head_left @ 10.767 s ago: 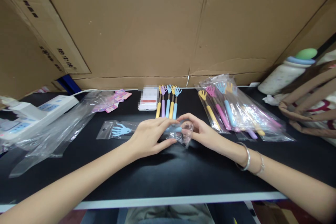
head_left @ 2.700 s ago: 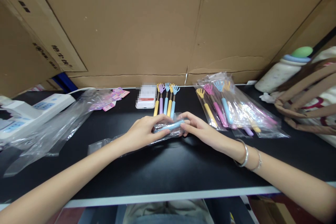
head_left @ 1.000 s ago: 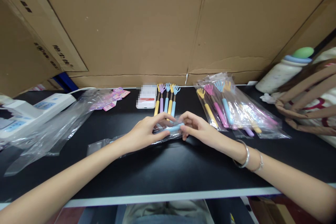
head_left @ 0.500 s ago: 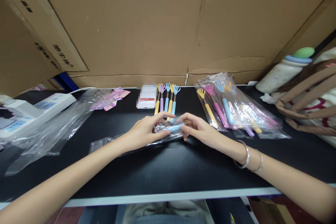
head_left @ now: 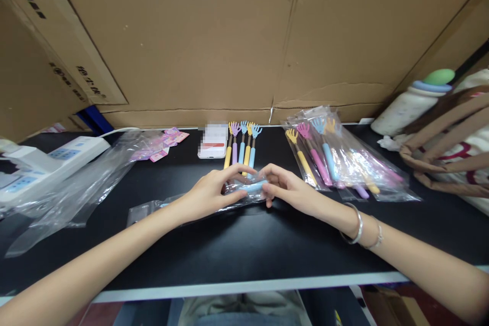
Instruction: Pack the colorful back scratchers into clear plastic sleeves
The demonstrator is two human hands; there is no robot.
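Observation:
A clear plastic sleeve (head_left: pixel 153 207) lies on the black table (head_left: pixel 237 249), with a blue-handled back scratcher (head_left: pixel 252 187) inside it. My left hand (head_left: pixel 212 191) pinches the sleeve and handle from the left. My right hand (head_left: pixel 288 189) grips the sleeve's right end around the handle tip. The scratcher's claw end is hidden under my left forearm. Just behind my hands lies a row of several loose scratchers (head_left: pixel 242 142) in yellow, purple and blue.
A pile of bagged scratchers (head_left: pixel 336 160) lies to the right. Empty clear bags (head_left: pixel 76 183), pink labels (head_left: pixel 164 145) and a white power strip (head_left: pixel 49 160) sit to the left. A white phone (head_left: pixel 213 142), a bottle (head_left: pixel 414 102) and a brown-handled bag (head_left: pixel 451 147) stand nearby. A cardboard wall (head_left: pixel 229 35) closes the back.
My fingers shift slightly on the sleeve's right end; earlier the sleeve lay flat with the blue claw showing, now my left arm covers it.

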